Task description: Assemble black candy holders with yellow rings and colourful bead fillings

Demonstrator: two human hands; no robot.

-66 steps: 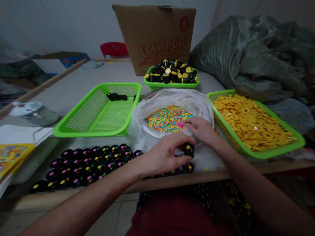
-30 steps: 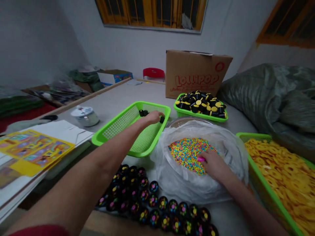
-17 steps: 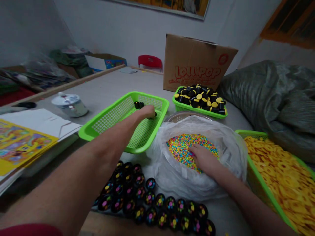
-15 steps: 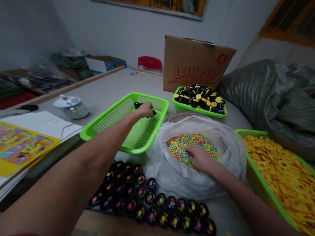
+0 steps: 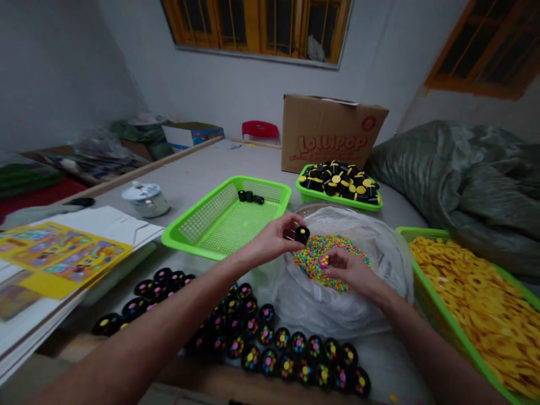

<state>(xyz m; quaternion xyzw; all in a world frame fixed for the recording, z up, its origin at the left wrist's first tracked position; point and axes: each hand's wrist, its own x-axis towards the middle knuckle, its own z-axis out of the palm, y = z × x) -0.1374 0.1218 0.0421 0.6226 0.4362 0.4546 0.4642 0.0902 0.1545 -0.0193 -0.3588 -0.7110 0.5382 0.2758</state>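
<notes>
My left hand (image 5: pixel 279 235) is closed on a small black cup (image 5: pixel 302 234) with a yellow centre, held over the left side of the white plastic bag (image 5: pixel 337 315). Multicoloured candy beads (image 5: pixel 310 256) fill the open bag. Just above them, my right hand (image 5: pixel 349 271) pinches a few beads (image 5: pixel 324 261), pink among them. Rows of black cups (image 5: pixel 287 365) with coloured beads round pink or yellow centres stand along the near table edge, partly hidden by my left forearm. A green basket (image 5: pixel 185 247) beyond my left arm holds a few black cups (image 5: pixel 250 196).
Behind the bag, another green basket (image 5: pixel 337 203) is heaped with black-and-yellow pieces, before a cardboard box (image 5: pixel 331 132). Yellow rings (image 5: pixel 468 298) fill the basket at right, beside a large dark sack (image 5: pixel 459 185). A lidded pot (image 5: pixel 145 199) and printed card sheets (image 5: pixel 71 253) are at left.
My left hand has come back from the green basket to the bag with a black cup. My right hand has lifted slightly from the beads with some pinched. The view has tilted up.
</notes>
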